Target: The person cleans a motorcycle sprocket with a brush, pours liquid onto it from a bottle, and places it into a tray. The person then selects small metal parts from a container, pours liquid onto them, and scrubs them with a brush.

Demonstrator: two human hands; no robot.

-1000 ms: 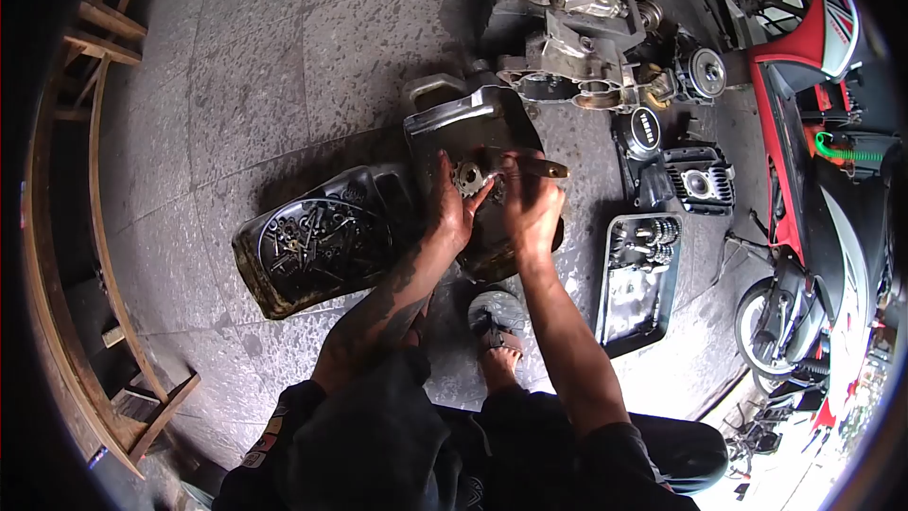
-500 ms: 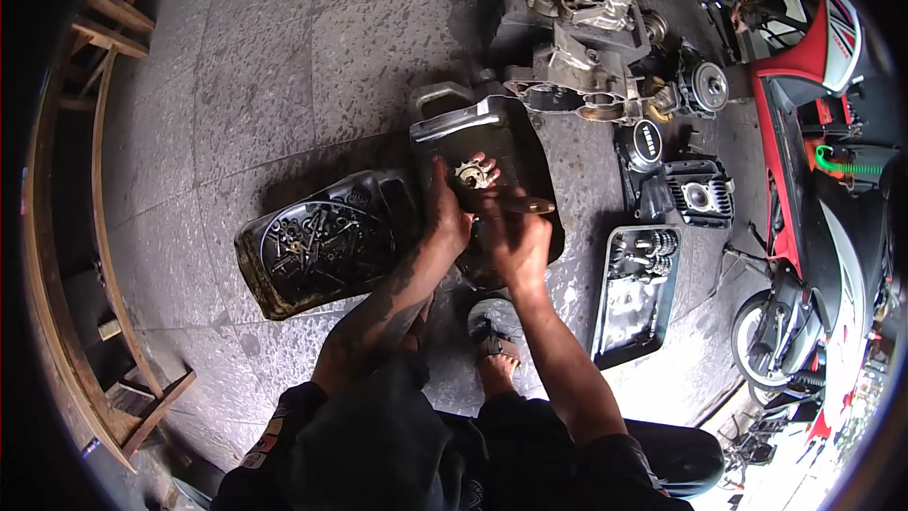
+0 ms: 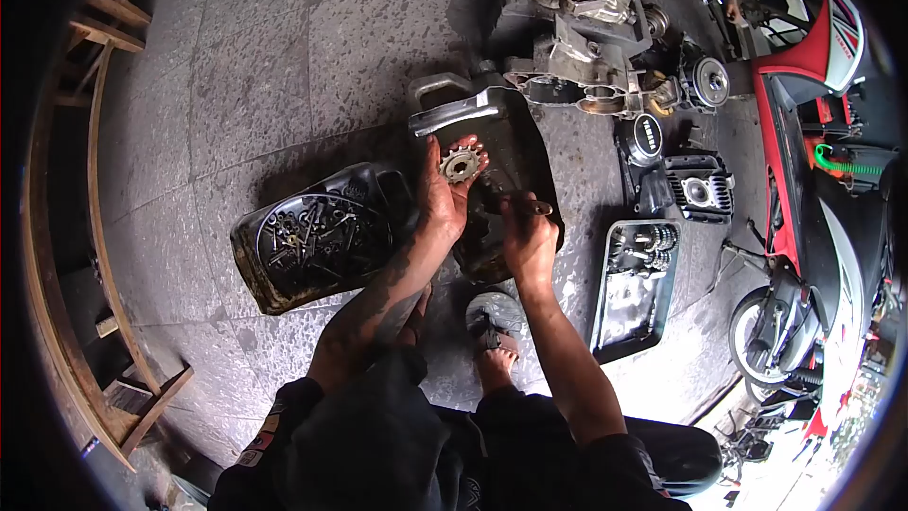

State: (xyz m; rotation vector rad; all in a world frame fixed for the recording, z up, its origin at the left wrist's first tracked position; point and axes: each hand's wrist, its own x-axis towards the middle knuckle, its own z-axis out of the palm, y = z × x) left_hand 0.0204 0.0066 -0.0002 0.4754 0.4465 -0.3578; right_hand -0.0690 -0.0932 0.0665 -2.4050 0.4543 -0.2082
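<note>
My left hand [image 3: 443, 194] is palm up, with its fingers curled round a small toothed sprocket [image 3: 461, 165] that has a hole in its middle. To its right, my right hand [image 3: 530, 244] grips a brush [image 3: 539, 208] by its handle. The brush's dark end points toward the sprocket but looks apart from it; the bristles are hard to make out. Both hands are over a dark, cut-open jerrycan used as a basin [image 3: 530, 147]. Left of it, another cut-open container [image 3: 253, 270] holds bolts and small metal parts.
Engine cases [image 3: 586, 76] lie on the floor ahead. A YAMAHA-marked cover [image 3: 646, 140], a finned cylinder part [image 3: 700, 191] and a metal tray [image 3: 632, 341] with gears sit at right. A red motorcycle [image 3: 771, 161] stands beyond, and a wooden frame [image 3: 95, 227] at left. Another person's limbs show at top right.
My left hand has turned the sprocket's face more toward me and shifted slightly left. My right hand has drawn the brush back from the sprocket, toward the lower right.
</note>
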